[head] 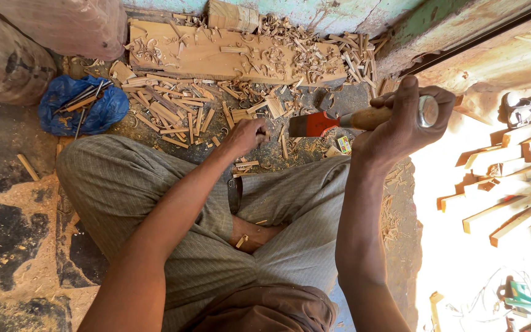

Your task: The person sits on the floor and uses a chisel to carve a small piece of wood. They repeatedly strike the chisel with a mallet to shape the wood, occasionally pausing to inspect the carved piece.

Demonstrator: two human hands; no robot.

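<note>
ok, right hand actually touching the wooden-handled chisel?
Touching. The head view shows the right hand wrapped around the chisel, fingers closed over its wooden handle; the red-painted blade sticks out toward the left hand.

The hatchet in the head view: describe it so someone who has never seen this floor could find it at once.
Start at the long carved wooden plank lying along the wall at the top, then come down past the litter of wood chips to the raised right hand. The hatchet is gripped there, held level. Its red-painted head and round wooden handle set it apart from the pale scraps around it.
</note>
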